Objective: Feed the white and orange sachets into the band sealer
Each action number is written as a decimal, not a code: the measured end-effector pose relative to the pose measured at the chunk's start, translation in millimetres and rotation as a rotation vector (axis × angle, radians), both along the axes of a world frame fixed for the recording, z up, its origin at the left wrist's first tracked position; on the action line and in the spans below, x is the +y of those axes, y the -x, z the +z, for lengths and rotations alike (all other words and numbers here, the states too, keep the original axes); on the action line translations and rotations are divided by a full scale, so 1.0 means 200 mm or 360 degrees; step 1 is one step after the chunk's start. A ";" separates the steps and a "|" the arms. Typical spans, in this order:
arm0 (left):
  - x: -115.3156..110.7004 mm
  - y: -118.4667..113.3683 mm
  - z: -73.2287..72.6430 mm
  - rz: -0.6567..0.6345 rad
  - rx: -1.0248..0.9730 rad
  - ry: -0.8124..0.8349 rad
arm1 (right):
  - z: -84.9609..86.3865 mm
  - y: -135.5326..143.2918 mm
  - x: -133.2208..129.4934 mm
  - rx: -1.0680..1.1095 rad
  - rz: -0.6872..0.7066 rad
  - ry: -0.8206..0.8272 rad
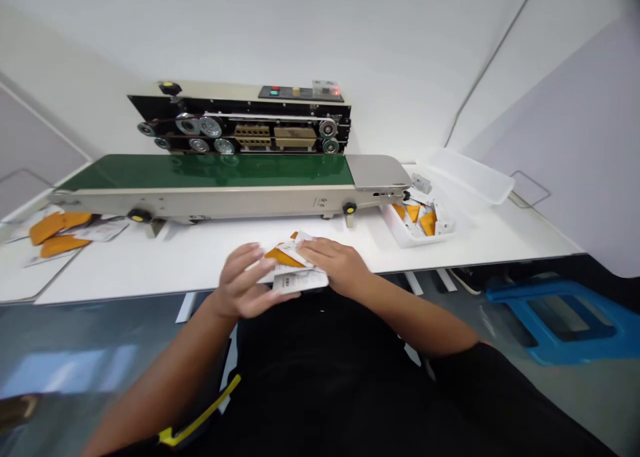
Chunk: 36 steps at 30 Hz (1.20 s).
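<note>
Several small flat packets (301, 282), white with print and some orange, are bunched between my hands at the table's front edge. My left hand (245, 282) is curled at the left side of the bunch, thumb along the lower edge and fingers on the packets. From the right, my right hand (336, 262) grips the same bunch, fingers laid over the top and thumb out of sight. An orange packet face (285, 257) shows in the gap between the hands.
Behind my hands stands a band sealing machine (240, 207) with a green conveyor belt (215, 170). To its right, a white plastic bin (425, 241) holds several packets, near a translucent lid or tray (473, 174). More orange packets (63, 244) lie at left. A blue plastic stool (555, 350) stands right.
</note>
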<state>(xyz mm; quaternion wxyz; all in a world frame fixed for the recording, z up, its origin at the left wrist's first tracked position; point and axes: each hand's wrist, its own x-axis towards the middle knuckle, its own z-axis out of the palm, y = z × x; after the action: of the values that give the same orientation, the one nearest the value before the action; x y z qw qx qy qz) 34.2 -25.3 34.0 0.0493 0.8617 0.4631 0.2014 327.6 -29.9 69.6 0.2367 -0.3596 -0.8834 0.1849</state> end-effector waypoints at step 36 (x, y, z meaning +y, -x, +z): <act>0.36 0.06 -0.16 0.0395 -0.0272 0.0033 | -0.29 0.14 0.32 -0.0118 -0.0607 0.0205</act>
<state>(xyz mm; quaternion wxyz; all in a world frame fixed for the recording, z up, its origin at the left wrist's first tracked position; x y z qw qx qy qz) 21.7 45.8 1.0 0.0721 0.7769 0.5623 0.2739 298.9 34.1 12.4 0.2113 -0.5414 -0.7938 0.1794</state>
